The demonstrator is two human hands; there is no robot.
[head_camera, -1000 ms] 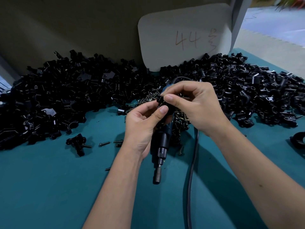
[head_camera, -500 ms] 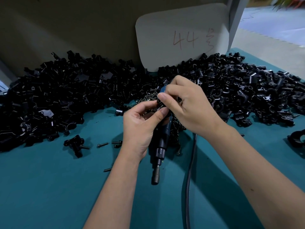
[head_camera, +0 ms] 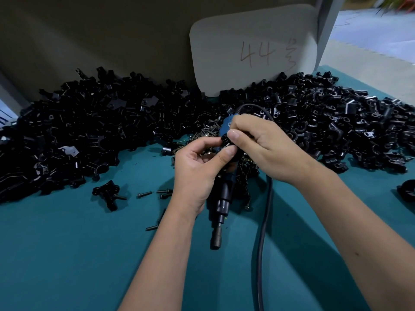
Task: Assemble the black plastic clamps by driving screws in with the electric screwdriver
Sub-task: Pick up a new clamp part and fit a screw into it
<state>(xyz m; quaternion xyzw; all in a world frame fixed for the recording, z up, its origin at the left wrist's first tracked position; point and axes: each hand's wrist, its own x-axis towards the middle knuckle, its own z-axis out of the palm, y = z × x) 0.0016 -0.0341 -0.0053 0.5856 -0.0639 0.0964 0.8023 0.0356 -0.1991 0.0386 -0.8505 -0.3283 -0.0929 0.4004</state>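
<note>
Centrally, both hands' grip (head_camera: 228, 144) pinching one clamp (head_camera: 225, 140) (screwdriver (head_camera: 221, 203) beneath), clamp heap (head_camera: 89, 131) behind.

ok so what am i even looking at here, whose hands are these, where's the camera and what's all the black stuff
There is no robot here. A person wears a camera on the head that looks forward and down, so you see their own two arms reaching in from the bottom. The left hand and right hand together pinch one small black clamp piece between their fingertips. Beneath the hands an electric screwdriver lies on the teal table, its tip towards the camera and its black cable running down the picture. The big black heap along the back is loose clamp parts. A small pile of screws sits behind the hands, loose screws lie to the left, beside one separate clamp. A pale card marked 44 stands behind.
</note>
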